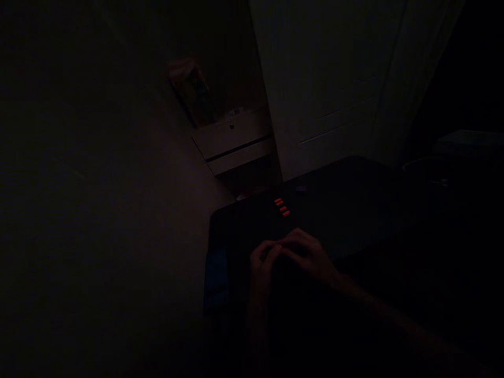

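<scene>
The scene is very dark. My left hand [262,257] and my right hand [309,252] meet at the fingertips over the near part of a dark table [334,205]. Fingers of both hands are curled and pinched together. Whatever lies between them is too dark and small to make out. Just beyond my hands, several small orange-red cylinder-like pieces [283,209] lie in a short row on the tabletop, touching neither hand.
A small purple item [301,188] lies near the table's far edge. At the left edge is a blue flat object [216,278]. Behind stand a pale drawer unit [236,137] with a colourful packet-like thing [189,86] above it, and a light panelled door [326,89].
</scene>
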`<state>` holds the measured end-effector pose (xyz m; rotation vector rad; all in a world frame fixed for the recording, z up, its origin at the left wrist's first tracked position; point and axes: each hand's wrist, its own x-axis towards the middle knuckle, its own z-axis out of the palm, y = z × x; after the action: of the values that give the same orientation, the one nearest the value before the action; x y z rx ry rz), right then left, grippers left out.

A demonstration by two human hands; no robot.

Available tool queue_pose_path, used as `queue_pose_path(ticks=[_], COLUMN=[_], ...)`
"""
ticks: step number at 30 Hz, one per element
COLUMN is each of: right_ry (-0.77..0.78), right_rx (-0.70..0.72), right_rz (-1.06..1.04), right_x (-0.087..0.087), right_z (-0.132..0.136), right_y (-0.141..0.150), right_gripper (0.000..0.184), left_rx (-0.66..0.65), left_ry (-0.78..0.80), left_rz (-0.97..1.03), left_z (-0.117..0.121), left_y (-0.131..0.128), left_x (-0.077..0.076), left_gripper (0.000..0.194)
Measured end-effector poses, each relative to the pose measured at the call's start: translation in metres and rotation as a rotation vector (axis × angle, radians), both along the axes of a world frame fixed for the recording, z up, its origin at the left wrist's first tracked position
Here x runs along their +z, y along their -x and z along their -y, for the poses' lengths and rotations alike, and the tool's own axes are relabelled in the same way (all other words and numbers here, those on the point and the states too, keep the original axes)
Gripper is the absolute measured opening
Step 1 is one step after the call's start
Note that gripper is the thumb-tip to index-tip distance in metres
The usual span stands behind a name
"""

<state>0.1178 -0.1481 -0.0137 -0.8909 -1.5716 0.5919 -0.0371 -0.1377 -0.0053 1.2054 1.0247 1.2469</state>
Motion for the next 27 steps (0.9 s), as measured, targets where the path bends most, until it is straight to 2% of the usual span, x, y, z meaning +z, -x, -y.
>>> queue_pose_path(ticks=[8, 17, 27], right_ry=[-0.05, -0.031, -0.014], right_rx=[-0.018, -0.133, -0.099], right_rz=[0.033, -0.019, -0.009], right_x=[-0.003, -0.0044, -0.0014], right_z=[0.0009, -0.0004, -0.0006], right_y=[0.0002, 0.002, 0.0015], right_gripper=[0.014, 0.011, 0.011], left_rx=[-0.04, 0.014, 0.055], left_ry=[-0.01, -0.018, -0.047], left_rz=[-0.015, -0.042, -0.075], left_z=[0.0008, 0.0008, 0.001], left_y=[0.0011, -0.002, -0.0032], left_x=[0.0016, 0.0016, 0.0013], left_gripper=[0.013, 0.021, 0.022])
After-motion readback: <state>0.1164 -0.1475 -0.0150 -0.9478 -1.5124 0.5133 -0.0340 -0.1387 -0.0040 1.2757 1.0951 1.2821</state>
